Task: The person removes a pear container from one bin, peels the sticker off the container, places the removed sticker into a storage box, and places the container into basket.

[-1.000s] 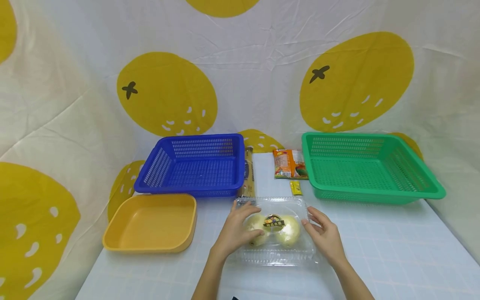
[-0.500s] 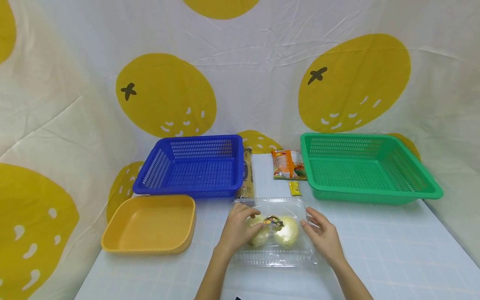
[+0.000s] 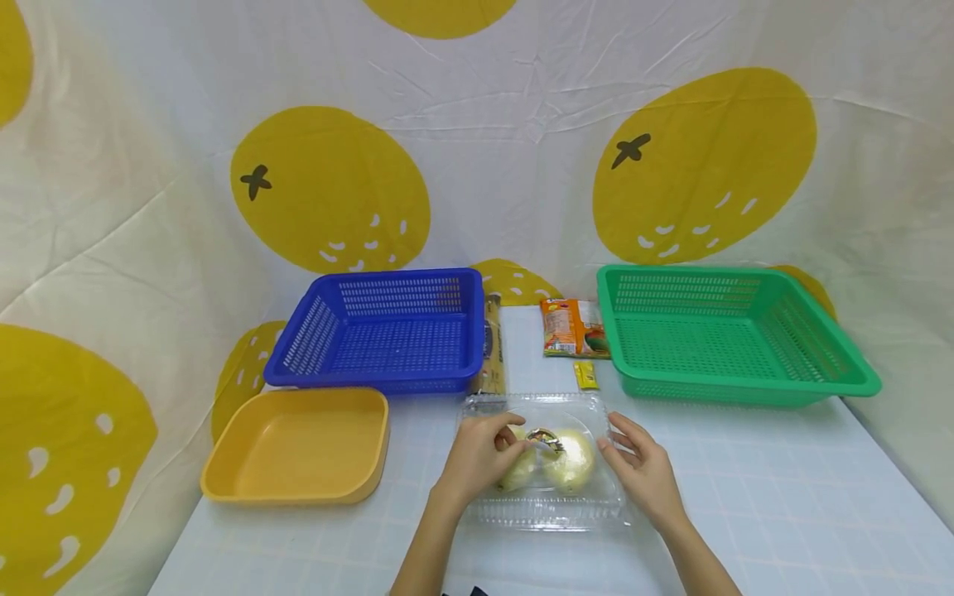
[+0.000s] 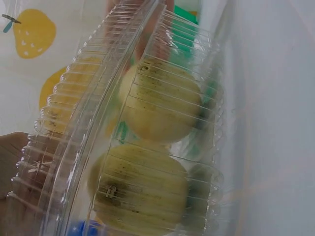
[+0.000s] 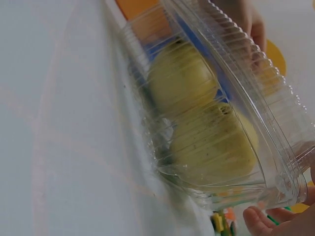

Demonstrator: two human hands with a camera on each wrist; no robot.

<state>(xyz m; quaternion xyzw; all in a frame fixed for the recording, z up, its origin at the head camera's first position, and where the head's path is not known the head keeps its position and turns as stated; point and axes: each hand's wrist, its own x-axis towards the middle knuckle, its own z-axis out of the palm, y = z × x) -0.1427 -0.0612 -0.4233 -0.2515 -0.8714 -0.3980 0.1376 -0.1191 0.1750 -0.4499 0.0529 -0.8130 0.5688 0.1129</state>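
Observation:
A clear plastic clamshell box (image 3: 540,507) sits on the table, holding two pale yellow-green round fruits (image 4: 157,101). On its lid is a round, dark-printed sticker (image 3: 546,439), its near side bent up. My left hand (image 3: 477,454) is over the lid's left part, with thumb and index finger pinching the sticker's edge. At the box's right side, my right hand (image 3: 647,470) grips the rim between thumb and fingers. The right wrist view has its fingertips (image 5: 256,222) at the box corner, with both fruits (image 5: 214,145) showing through the ribbed wall.
Behind the box stand a blue basket (image 3: 373,385) on the left and a green basket (image 3: 745,385) on the right. A yellow-orange tray (image 3: 298,488) is at left. Between the baskets lie a tan package (image 3: 492,352), an orange snack bag (image 3: 570,329) and a small yellow packet (image 3: 585,375).
My left hand has moved inward over the lid, and its thumb and index finger have come together on the sticker. The sticker's near edge has lifted and bent. My right hand stays at the rim.

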